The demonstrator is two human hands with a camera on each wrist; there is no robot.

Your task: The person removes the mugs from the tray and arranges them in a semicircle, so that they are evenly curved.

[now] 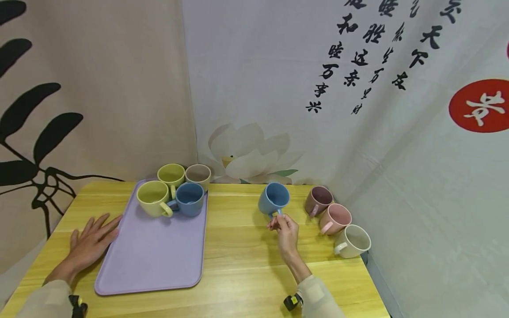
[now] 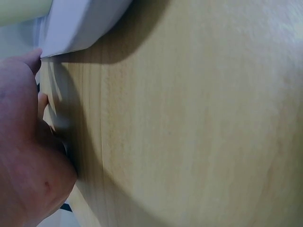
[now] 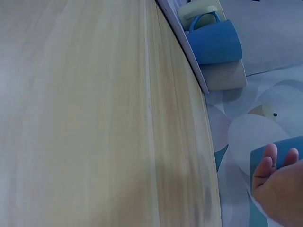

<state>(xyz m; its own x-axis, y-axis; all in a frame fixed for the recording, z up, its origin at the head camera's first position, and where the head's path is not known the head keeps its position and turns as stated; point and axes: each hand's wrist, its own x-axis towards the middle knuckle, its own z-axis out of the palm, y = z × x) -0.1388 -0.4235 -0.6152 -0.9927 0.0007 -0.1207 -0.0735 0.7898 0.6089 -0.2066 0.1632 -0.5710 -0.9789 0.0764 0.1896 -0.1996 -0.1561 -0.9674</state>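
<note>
My right hand (image 1: 287, 234) pinches the handle of a blue mug (image 1: 274, 198), which is tilted toward me over the table's back part. In the right wrist view the fingers of that hand (image 3: 279, 187) curl against the blue mug (image 3: 289, 147). With fingers spread, my left hand (image 1: 90, 244) rests on the table at the left edge of the purple tray (image 1: 159, 260); its fingertips touch the rim. On the tray's back part are two yellow-green mugs (image 1: 153, 198) (image 1: 171, 173), another blue mug (image 1: 191, 199) and a greyish-beige mug (image 1: 199, 175).
At the table's right edge stand a dark mauve mug (image 1: 319, 199), a pink mug (image 1: 336, 217) and a white mug (image 1: 354, 241) in a slanting row. Printed cloth (image 1: 254, 88) hangs behind the wooden table (image 1: 238, 274).
</note>
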